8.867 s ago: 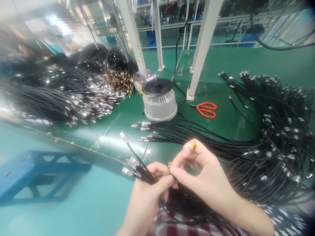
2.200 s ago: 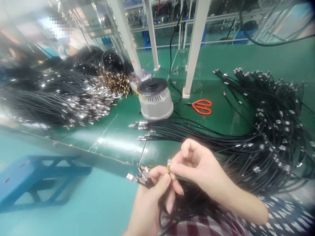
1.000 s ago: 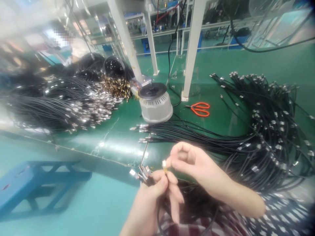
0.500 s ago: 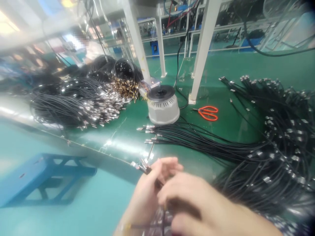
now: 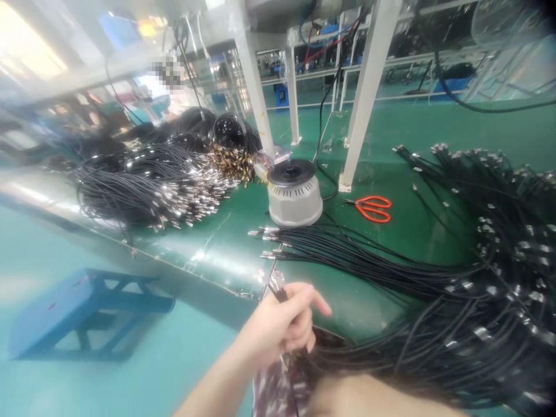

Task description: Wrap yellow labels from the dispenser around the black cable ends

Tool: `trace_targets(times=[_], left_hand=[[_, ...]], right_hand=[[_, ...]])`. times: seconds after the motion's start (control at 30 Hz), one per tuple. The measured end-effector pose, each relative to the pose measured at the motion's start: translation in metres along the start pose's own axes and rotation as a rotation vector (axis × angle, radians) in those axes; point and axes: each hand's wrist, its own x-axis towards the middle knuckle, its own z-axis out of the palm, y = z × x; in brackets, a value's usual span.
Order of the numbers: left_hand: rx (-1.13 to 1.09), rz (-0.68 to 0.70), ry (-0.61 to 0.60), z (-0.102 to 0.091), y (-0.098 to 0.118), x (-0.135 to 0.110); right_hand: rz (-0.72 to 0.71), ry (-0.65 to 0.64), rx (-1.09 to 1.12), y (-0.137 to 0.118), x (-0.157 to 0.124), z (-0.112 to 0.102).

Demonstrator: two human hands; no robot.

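Note:
My left hand (image 5: 284, 327) is closed around a few dark cables, whose metal connector ends (image 5: 274, 284) stick out above the thumb. Its index finger points out to the right. Low in the picture, my right hand (image 5: 347, 397) is smeared by motion and its fingers do not show. Just beyond the left hand, a bundle of black cables (image 5: 347, 249) lies across the green table with its silver tips facing left. Below the hand there is a dark reddish patch with blurred pale marks (image 5: 275, 391).
A grey round device with a black disc top (image 5: 295, 202) stands behind the bundle, beside orange-handled scissors (image 5: 373, 208). Heaped cables lie left (image 5: 117, 185) and right (image 5: 512, 249). White posts (image 5: 369, 98) rise behind. A blue stool (image 5: 87, 313) is on the floor.
My right hand has drawn away from my left, down and toward me. The left index finger now points out. The whole view has shifted slightly.

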Motion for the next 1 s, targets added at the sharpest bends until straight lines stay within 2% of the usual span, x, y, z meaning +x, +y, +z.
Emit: trace_targets(times=[0.1,0.17,0.2,0.23,0.27,0.3,0.4,0.53,0.63,0.8,1.0], left_hand=[[-0.067,-0.036,0.026,0.006,-0.013,0.003],[-0.076,-0.068,0.042,0.011,-0.018,0.003],[-0.077,-0.083,0.058,0.013,-0.020,0.003],[-0.073,-0.096,0.078,0.016,-0.021,0.002],[-0.062,-0.105,0.103,0.018,-0.021,0.002],[-0.045,-0.109,0.128,0.020,-0.022,0.001],[-0.008,-0.115,0.161,0.021,-0.025,-0.002],[-0.143,-0.015,0.034,0.018,-0.028,-0.009],[-0.232,0.058,0.032,0.017,-0.029,-0.012],[-0.258,0.075,0.071,0.016,-0.032,-0.010],[-0.245,0.089,0.075,0.013,-0.034,-0.008]], right_hand=[[0.046,-0.064,0.107,-0.014,0.005,-0.041],[0.100,-0.068,0.163,-0.017,0.017,-0.060],[0.161,-0.035,0.204,-0.016,0.026,-0.065],[0.290,0.073,0.298,-0.015,0.036,-0.068],[0.395,0.151,0.360,-0.013,0.046,-0.069],[0.435,0.162,0.425,-0.012,0.055,-0.068],[0.401,0.127,0.556,-0.006,0.075,-0.060],[0.426,0.057,0.771,0.008,0.076,-0.056],[0.477,0.097,0.921,0.019,0.071,-0.058],[0.520,0.219,0.958,0.022,0.070,-0.059],[0.487,0.218,0.920,0.022,0.070,-0.056]])
